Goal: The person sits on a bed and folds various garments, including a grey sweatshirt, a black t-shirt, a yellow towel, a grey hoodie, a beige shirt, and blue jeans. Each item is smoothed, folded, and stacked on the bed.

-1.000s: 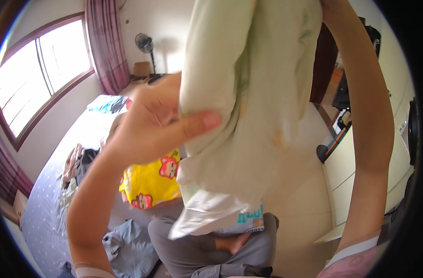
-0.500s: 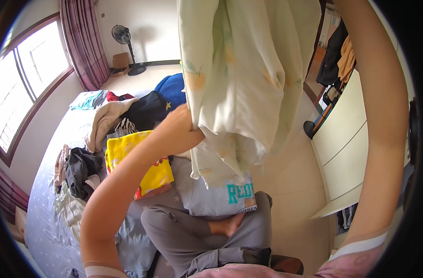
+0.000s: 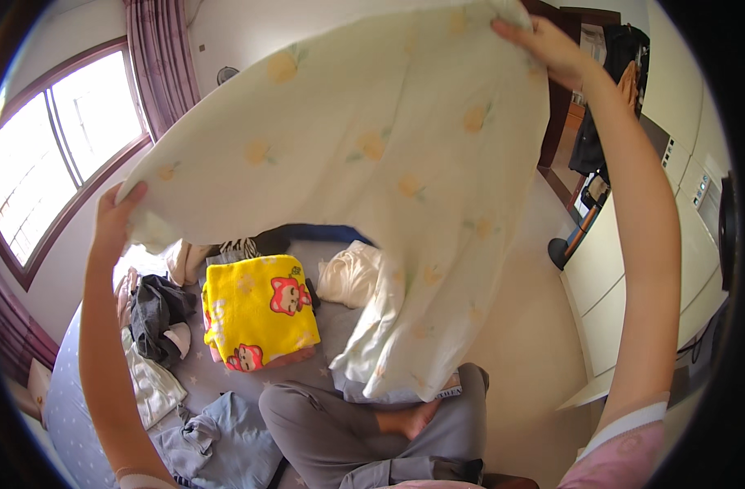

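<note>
A thin cream cloth [image 3: 348, 155] printed with orange fruit and green leaves is spread out in the air before me; I cannot tell what kind of item it is. My left hand [image 3: 118, 218] pinches its left edge, near the window side. Higher up, at the top right, my right hand [image 3: 552, 50] grips another corner. The cloth's lower part hangs down over a folded grey garment [image 3: 360, 391] by my crossed legs and hides most of it. Left of that hanging part lies a folded yellow cloth [image 3: 258, 314] with red cartoon figures, with a crumpled cream-white garment [image 3: 352, 275] beside it.
Loose clothes lie on the bed at left: a dark grey garment [image 3: 156, 314], a pale one [image 3: 156, 383] and a blue-grey one [image 3: 221, 440]. A white cabinet [image 3: 633, 269] stands at right. The window [image 3: 62, 138] is at left, and the raised cloth covers most of the fan.
My left hand has moved left and up a little, drawing the bunched cloth out wide. My right hand has come into view at the top right, holding a corner.
</note>
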Motion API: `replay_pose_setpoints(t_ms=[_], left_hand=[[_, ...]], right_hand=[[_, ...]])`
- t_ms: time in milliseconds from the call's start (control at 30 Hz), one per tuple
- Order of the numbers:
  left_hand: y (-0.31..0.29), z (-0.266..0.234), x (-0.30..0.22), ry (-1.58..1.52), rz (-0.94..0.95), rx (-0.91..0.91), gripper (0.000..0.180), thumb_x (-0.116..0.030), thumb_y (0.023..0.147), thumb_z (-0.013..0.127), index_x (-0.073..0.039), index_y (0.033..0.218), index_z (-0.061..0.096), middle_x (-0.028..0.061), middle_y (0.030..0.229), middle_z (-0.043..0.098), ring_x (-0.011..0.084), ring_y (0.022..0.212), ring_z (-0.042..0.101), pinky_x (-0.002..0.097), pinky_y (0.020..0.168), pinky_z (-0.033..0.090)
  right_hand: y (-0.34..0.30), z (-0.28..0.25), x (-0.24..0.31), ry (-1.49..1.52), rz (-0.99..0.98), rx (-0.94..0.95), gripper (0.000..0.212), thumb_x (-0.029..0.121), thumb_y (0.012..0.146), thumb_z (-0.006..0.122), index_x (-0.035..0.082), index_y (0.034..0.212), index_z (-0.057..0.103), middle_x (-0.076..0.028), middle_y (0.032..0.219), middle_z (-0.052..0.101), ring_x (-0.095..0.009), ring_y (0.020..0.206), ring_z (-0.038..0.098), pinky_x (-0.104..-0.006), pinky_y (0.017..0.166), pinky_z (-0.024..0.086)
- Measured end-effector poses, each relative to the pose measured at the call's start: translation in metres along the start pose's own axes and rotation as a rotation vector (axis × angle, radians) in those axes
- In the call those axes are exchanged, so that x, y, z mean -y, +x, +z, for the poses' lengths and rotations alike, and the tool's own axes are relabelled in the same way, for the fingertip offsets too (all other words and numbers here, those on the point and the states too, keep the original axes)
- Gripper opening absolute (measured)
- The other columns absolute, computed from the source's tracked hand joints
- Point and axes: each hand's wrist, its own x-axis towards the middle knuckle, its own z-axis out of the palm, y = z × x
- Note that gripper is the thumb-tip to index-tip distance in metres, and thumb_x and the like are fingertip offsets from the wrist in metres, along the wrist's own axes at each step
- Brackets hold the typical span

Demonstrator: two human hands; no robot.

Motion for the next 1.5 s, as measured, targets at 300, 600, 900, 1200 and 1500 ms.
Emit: replay_pose_setpoints(t_ms=[300, 600, 900, 1200, 1500], left_hand=[[-0.065, -0.057, -0.022, 0.001, 0.014, 0.177, 0.040, -0.019, 0.076, 0.069, 0.003, 0.109, 0.058, 0.0058, 0.097, 0.062, 0.0136, 0.085, 0.058, 0.0271, 0.075, 0.047], [0.062, -0.072, 0.048, 1.172, 0.429, -0.235, 0.024, -0.018, 0.085, 0.054, 0.000, 0.100, 0.060, 0.0176, 0.090, 0.062, 0.0282, 0.082, 0.061, 0.0362, 0.077, 0.046], [-0.014, -0.054, 0.021, 1.082, 0.474, -0.357, 0.025, -0.019, 0.092, 0.050, 0.002, 0.105, 0.055, 0.0190, 0.081, 0.058, 0.0313, 0.071, 0.058, 0.0389, 0.064, 0.046], [-0.215, -0.001, 0.166, 1.140, 0.749, 0.330, 0.018, -0.005, 0.062, 0.067, -0.008, 0.079, 0.066, 0.0047, 0.063, 0.045, 0.0237, 0.066, 0.049, 0.0384, 0.069, 0.044], [-0.307, -0.028, 0.247, 1.189, 0.172, 0.068, 0.019, -0.004, 0.057, 0.060, -0.012, 0.073, 0.069, 0.0060, 0.068, 0.048, 0.0257, 0.070, 0.049, 0.0363, 0.070, 0.040]], right_hand=[[-0.065, 0.035, -0.027, 0.301, 0.092, 0.306, 0.041, 0.029, 0.084, 0.063, 0.002, 0.114, 0.055, -0.004, 0.104, 0.060, -0.011, 0.092, 0.058, -0.0268, 0.082, 0.047], [0.037, 0.088, -0.052, -0.198, -0.074, -0.414, 0.041, 0.036, 0.083, 0.062, 0.004, 0.109, 0.060, -0.006, 0.093, 0.064, -0.014, 0.084, 0.060, -0.0306, 0.075, 0.047], [-0.048, 0.047, -0.040, 0.402, -0.408, -0.712, 0.031, 0.030, 0.087, 0.058, 0.004, 0.103, 0.057, -0.005, 0.087, 0.060, -0.012, 0.078, 0.057, -0.0265, 0.066, 0.047], [-0.348, 0.227, -0.208, 0.458, 0.100, 0.132, 0.013, 0.008, 0.073, 0.071, 0.003, 0.079, 0.060, -0.004, 0.074, 0.057, -0.012, 0.070, 0.055, -0.0265, 0.061, 0.043], [-0.451, 0.286, -0.194, 0.220, 0.009, 0.698, 0.028, 0.011, 0.064, 0.071, 0.016, 0.091, 0.070, -0.001, 0.071, 0.054, -0.019, 0.072, 0.054, -0.0300, 0.062, 0.045]])
